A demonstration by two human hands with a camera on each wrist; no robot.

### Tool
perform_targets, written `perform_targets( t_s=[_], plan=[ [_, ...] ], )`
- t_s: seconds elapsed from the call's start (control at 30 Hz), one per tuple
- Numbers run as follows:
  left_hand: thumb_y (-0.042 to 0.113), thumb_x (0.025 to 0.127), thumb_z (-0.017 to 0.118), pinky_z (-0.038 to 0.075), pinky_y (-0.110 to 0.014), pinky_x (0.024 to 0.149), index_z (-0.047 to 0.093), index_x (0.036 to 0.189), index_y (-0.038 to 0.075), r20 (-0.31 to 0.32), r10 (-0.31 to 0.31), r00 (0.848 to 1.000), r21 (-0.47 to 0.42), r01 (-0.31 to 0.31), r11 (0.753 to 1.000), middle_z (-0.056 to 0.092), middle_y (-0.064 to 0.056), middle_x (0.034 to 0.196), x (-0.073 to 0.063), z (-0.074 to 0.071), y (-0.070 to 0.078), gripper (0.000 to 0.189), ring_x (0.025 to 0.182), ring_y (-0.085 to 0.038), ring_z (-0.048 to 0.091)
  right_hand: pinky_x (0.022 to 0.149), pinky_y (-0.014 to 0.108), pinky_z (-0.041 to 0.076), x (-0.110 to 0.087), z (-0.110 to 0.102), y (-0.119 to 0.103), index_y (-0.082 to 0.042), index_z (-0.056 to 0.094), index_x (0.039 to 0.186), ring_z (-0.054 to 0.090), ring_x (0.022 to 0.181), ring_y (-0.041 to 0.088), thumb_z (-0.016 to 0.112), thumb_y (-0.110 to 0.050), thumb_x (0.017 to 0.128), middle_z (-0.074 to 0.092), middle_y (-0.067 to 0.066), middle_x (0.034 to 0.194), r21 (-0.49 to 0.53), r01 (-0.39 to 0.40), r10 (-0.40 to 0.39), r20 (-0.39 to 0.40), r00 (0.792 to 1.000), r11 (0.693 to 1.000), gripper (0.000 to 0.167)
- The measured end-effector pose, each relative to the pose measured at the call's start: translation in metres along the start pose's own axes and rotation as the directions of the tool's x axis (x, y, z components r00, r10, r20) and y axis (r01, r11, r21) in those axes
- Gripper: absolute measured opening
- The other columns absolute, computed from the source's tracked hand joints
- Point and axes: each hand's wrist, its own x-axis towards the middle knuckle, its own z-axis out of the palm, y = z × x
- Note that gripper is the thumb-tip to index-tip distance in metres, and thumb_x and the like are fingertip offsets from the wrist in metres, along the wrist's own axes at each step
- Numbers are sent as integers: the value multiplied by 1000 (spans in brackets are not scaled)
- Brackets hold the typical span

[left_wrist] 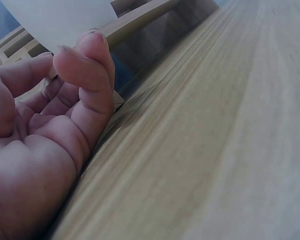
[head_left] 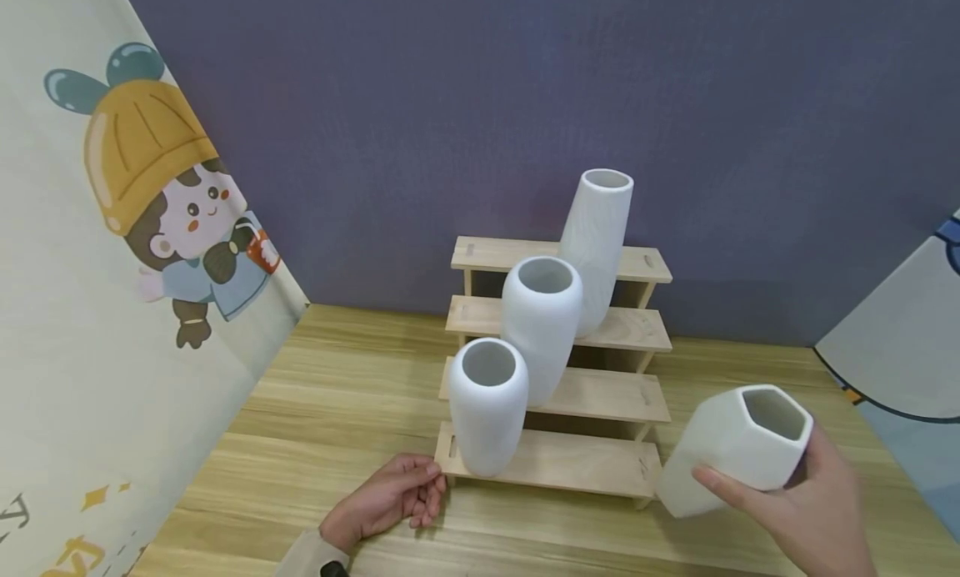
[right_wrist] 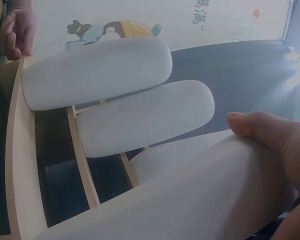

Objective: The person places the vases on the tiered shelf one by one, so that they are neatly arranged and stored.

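My right hand grips a white faceted vase, thumb on its near side. The vase leans beside the right end of a stepped wooden stand, its angular mouth facing up. At the stand's lowest step, my left hand holds the left front corner between thumb and curled fingers; the exact contact is partly hidden. Three round white vases stand upright on the stand: a short vase on the lowest step, a medium vase on the second, and a tall tapered vase on the third.
The stand rests on a wood-grain tabletop. Close behind it rises a dark blue-grey backdrop. A pale panel with a cartoon figure borders the left side; another printed panel borders the right.
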Motion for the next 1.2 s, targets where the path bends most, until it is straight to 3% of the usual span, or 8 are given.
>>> perform_targets(
  t_s=[0.27,0.67,0.9,1.2],
  plan=[
    [13,110,29,51,-13,56,63,103,10,-15,-16,1000,6,17,1000,71,7,83,-3,1,1,35,70,-2,66,61,13,52,-2,6,-9,-23,56,127,62,78,-6,93,3,58,61,-25,100,34,47,-47,7,999,998,83],
    [16,110,33,51,-14,56,63,102,10,-20,-49,999,9,49,999,71,7,83,-14,-8,3,31,69,-2,66,63,15,52,-7,27,-30,-23,57,123,63,79,-4,95,1,57,63,-22,98,67,4,-4,6,1000,998,79],
    [14,110,31,51,-13,57,62,102,11,-1,-24,1000,9,24,1000,71,7,84,-14,-7,3,33,70,-2,66,63,14,52,0,30,-36,-27,58,119,62,78,-4,94,4,57,63,-22,94,99,8,-7,-12,1000,995,78],
    [15,110,32,51,-14,56,62,102,10,-18,-42,999,10,43,999,71,6,82,-15,-7,3,32,69,-2,66,63,14,53,8,28,-44,-28,56,124,63,80,-4,93,2,59,63,-23,99,102,17,-17,-2,1000,995,81]
  ],
)
